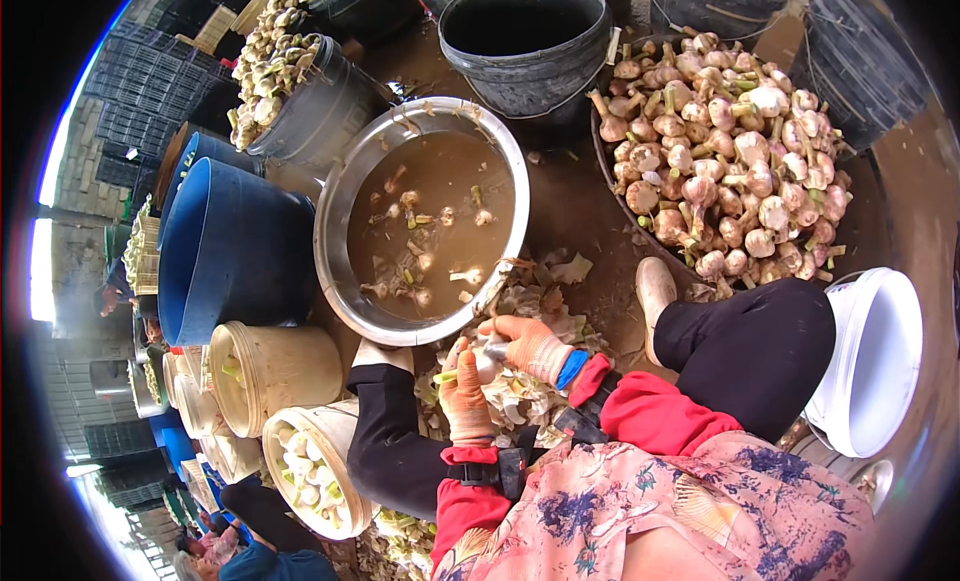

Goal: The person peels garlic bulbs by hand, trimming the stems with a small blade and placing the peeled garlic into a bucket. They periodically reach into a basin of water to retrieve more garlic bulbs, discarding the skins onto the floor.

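Left hand (467,396), orange-gloved: grip clenched on one garlic bulb (488,368), thumb up alongside it. Bulb is low-centre, over the lap gap. Green stem (446,377) pokes out past the thumb toward 9 o'clock; long axis roughly 9 to 3, bulb end toward 3, tipped slightly up.

Right hand (535,351), same glove, comes in from 2 o'clock of the left, fingertips right at the bulb end. So right is nearer the round end, left nearer the stem. Right grip: fingers curled, but can't tell if grasping the bulb, a small tool, or just touching; too small and overlapped.

Outward: papery peelings (520,406) directly under the hands, more at 1 o'clock. Metal basin (337,216) at 11, near, murky water with loose bulbs and stem bits floating. Cream bucket (338,426) at 8, tilted, holding pale trimmed bulbs (305,471). Big heap of unpeeled bulbs (720,161) between 1 and 2, past the right foot. White bucket (885,361) at 3, lying tipped, well apart. Blue tub (240,251) at 10, black bucket (530,81) at 12. All at floor level, no tabletop.
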Demonstrator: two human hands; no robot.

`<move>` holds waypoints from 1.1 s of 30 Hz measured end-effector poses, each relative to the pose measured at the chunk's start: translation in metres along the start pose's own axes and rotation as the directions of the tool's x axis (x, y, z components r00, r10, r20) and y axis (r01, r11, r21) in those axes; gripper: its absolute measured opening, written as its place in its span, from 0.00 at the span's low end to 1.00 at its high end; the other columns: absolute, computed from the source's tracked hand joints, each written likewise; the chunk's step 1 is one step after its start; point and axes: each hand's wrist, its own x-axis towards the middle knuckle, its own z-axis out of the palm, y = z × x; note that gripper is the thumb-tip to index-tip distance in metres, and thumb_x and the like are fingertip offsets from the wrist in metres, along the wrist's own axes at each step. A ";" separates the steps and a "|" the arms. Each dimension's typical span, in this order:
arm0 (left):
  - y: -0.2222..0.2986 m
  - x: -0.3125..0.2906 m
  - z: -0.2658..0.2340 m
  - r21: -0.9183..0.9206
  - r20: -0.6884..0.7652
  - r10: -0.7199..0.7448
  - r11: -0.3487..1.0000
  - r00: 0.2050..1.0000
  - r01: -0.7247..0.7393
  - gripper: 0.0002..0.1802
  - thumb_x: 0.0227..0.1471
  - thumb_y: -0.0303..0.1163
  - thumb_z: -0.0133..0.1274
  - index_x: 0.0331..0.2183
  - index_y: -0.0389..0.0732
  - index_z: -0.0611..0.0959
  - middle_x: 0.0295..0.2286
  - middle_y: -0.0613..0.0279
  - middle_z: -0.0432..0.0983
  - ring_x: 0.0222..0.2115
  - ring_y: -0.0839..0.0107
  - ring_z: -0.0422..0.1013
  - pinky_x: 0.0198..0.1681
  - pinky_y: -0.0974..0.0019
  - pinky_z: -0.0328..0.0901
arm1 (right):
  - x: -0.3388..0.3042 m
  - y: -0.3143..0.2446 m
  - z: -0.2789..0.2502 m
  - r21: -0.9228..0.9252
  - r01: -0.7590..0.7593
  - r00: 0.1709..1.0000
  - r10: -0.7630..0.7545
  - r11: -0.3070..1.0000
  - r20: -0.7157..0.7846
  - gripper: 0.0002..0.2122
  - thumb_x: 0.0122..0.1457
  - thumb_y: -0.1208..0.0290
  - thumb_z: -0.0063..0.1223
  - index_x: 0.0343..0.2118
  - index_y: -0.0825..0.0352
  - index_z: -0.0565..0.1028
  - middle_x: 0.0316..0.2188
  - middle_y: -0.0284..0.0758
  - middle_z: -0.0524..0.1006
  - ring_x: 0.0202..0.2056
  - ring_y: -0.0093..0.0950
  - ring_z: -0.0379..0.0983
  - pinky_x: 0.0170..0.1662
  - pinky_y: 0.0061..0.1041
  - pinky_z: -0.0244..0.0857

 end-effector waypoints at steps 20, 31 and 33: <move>0.018 -0.002 -0.027 -0.831 0.200 -0.108 0.508 0.974 0.227 0.20 0.50 0.36 0.51 0.45 0.40 0.73 0.43 0.53 0.71 0.46 0.52 0.67 0.45 0.51 0.68 | 0.040 0.110 -0.063 0.580 0.059 0.627 0.422 0.812 -0.655 0.12 0.51 0.82 0.43 0.35 0.62 0.76 0.29 0.33 0.75 0.26 0.25 0.72 0.25 0.23 0.69; 0.116 0.027 -0.142 -0.698 -0.644 0.107 0.325 0.757 -0.639 0.44 0.47 0.59 0.46 0.54 0.36 0.58 0.49 0.50 0.64 0.47 0.56 0.66 0.46 0.58 0.68 | 0.039 0.144 -0.062 -0.251 -0.180 0.936 0.087 0.951 -0.341 0.15 0.52 0.76 0.50 0.45 0.69 0.72 0.36 0.33 0.77 0.33 0.24 0.72 0.38 0.20 0.64; 0.104 0.048 -0.150 -0.754 -0.541 0.029 0.426 0.840 -0.500 0.41 0.46 0.57 0.50 0.53 0.40 0.61 0.48 0.52 0.65 0.47 0.55 0.66 0.44 0.54 0.68 | 0.040 0.138 -0.047 -0.475 -0.143 0.971 0.031 0.868 -0.236 0.13 0.53 0.71 0.48 0.42 0.66 0.74 0.38 0.37 0.77 0.38 0.31 0.73 0.43 0.24 0.64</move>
